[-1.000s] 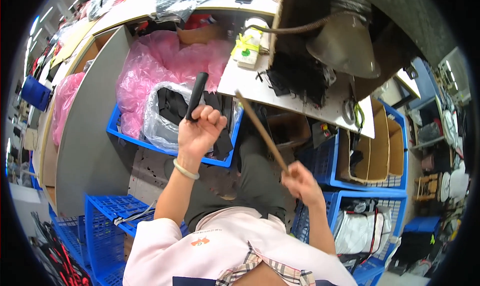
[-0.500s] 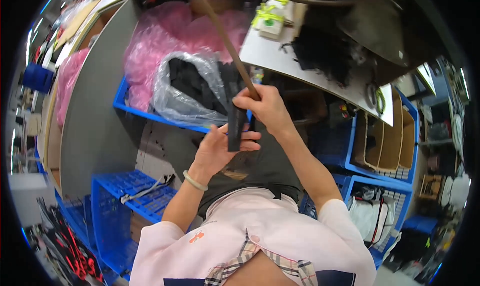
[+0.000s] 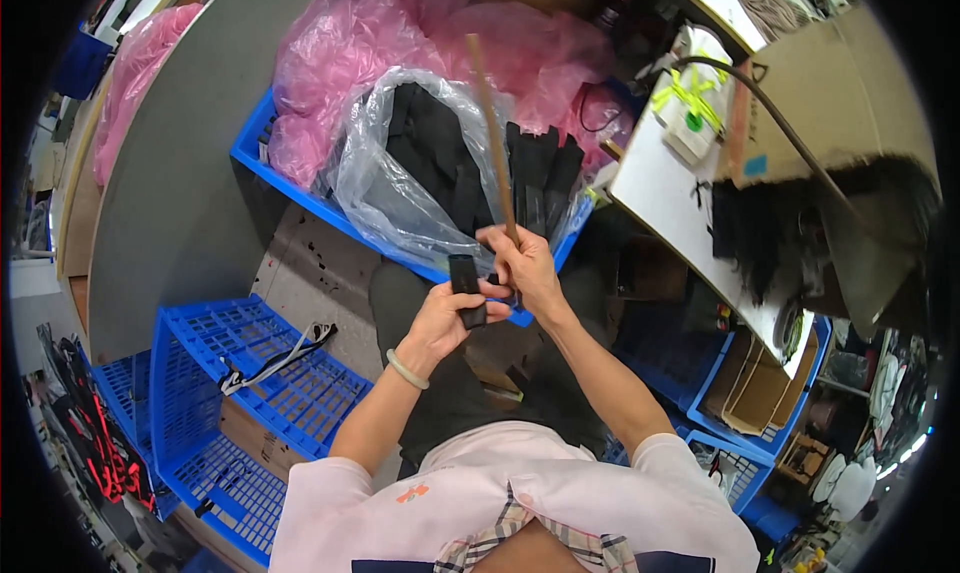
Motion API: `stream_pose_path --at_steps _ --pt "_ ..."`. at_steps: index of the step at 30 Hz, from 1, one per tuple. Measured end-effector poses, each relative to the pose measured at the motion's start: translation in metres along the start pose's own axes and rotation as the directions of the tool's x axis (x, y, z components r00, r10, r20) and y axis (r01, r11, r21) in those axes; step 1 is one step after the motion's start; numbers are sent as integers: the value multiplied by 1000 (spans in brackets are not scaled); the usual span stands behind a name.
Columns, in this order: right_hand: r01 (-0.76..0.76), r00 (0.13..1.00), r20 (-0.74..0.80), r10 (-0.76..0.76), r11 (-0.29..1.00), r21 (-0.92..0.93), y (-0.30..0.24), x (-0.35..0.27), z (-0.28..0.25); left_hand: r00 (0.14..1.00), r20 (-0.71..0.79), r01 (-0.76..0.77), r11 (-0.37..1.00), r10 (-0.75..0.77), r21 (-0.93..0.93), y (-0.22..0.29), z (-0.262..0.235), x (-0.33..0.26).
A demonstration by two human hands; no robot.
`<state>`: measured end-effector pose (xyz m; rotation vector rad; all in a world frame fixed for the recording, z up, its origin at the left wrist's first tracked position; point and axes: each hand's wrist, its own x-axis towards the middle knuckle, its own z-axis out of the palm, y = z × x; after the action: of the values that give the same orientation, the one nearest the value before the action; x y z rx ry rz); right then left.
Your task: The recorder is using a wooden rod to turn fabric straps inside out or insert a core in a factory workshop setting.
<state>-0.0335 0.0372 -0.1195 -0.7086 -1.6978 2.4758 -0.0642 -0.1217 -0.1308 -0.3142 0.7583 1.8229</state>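
Note:
My left hand [image 3: 430,328] is closed around a short black fabric-like piece [image 3: 465,285], its upper end standing above the thumb. Just to the right, my right hand [image 3: 532,278] grips the lower end of a long thin wooden stick [image 3: 490,138] that slants up and away. The two hands are close together, in front of a blue crate [image 3: 325,216]. Inside that crate a clear plastic bag [image 3: 375,188] holds folded black fabric pieces [image 3: 430,143]. More flat black strips [image 3: 540,168] stand beside the bag at the crate's right side.
Pink plastic bags [image 3: 340,48] fill the crate's back. On the right is a white table [image 3: 660,188] with a white device tied in yellow-green ribbon [image 3: 692,108] and a cardboard box [image 3: 830,93]. A grey panel [image 3: 180,183] and blue crates [image 3: 290,373] stand left.
The black piece was upright and longer in view, reaching up to my right hand; now it sits short in my left hand. The stick leans less, and the head view has shifted.

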Motion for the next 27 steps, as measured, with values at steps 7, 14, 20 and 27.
stream_pose_path --at_steps 7,14,20,27 --pt "96 983 -102 -155 895 -436 36 123 -13 978 -140 -173 975 154 -139 44 -44 55" --pt "152 928 -151 -339 717 -680 55 182 7 980 -137 -161 980 144 -117 51 -92 90" --pt "-133 882 -313 -352 452 -882 83 266 24 936 -293 -241 962 195 -128 42 -111 116" --pt "66 852 -270 -448 604 -794 84 249 27 884 -355 -352 933 305 -74 56 -105 107"
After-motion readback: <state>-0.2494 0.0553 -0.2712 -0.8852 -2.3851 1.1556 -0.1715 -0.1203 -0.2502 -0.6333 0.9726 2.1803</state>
